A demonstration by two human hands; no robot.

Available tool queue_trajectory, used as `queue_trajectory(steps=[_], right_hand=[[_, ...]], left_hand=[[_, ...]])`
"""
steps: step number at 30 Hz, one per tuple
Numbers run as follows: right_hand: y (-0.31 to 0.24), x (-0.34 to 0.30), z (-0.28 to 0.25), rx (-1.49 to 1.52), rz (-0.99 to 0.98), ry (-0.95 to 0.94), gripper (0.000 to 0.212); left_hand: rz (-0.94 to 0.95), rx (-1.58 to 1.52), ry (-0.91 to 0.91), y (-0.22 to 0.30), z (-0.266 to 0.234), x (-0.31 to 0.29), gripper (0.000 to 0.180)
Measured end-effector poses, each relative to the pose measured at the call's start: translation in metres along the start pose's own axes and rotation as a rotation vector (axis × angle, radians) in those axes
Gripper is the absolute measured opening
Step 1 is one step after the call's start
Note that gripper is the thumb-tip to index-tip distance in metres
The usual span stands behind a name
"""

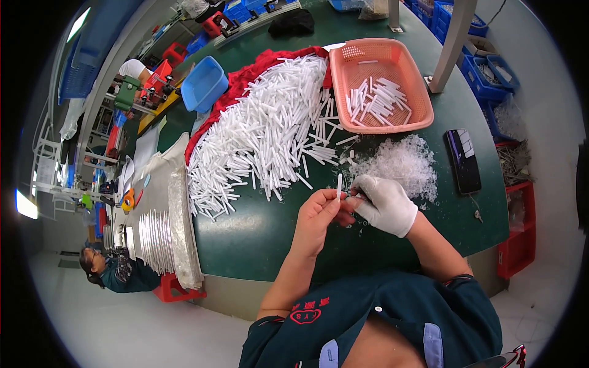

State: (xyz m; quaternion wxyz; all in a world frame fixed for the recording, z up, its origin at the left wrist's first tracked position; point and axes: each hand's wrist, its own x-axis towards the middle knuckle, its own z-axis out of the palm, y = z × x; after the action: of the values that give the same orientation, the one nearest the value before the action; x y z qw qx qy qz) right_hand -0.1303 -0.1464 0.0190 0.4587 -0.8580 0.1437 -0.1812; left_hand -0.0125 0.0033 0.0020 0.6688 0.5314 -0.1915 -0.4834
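From where I stand, the wide pile of white tubes (270, 122) takes up the left of the green table (239, 245), spilling over a red cloth (236, 89), and its loose near edge comes close to the working hands. Next along is the bare left hand (316, 218), closed in a pinch, thumb against fingers, with one white tube (339, 186) caught between them. That tube's free end pokes out past the fingertips, its long axis running up and away from the person's chest; how steeply it tilts I can't tell.

Just right of it sits the gloved right hand (385, 205), the nearer hand to that free end, so I'd judge everything turns on this narrow sideways gap. Its fingers are curled in toward the tube; whether they grip anything, I can't make out. Beyond the knuckles lies a heap of clear scraps (399, 165), and behind that a coral basket (423, 101) with more tubes inside. Farther right rests a dark phone (463, 161).
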Motion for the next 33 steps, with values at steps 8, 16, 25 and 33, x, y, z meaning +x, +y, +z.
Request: queue_trajectory(steps=[8, 16, 25, 33], right_hand=[[0.003, 0.000, 0.005, -0.191, -0.116, -0.007, 0.023], [-0.003, 0.001, 0.002, -0.409, -0.081, -0.072, 0.027], [0.001, -0.002, 0.002, -0.175, -0.022, -0.141, 0.030], [0.012, -0.005, 0.008, 0.444, 0.210, -0.116, 0.035]], left_hand=[[0.043, 0.080, -0.046, -0.002, 0.003, -0.001, 0.026], [0.074, 0.227, -0.072, 0.000, 0.003, -0.003, 0.022], [0.300, 0.558, 0.141, -0.007, 0.009, -0.005, 0.017], [0.715, 1.157, 0.328, -0.006, 0.007, -0.003, 0.015]])
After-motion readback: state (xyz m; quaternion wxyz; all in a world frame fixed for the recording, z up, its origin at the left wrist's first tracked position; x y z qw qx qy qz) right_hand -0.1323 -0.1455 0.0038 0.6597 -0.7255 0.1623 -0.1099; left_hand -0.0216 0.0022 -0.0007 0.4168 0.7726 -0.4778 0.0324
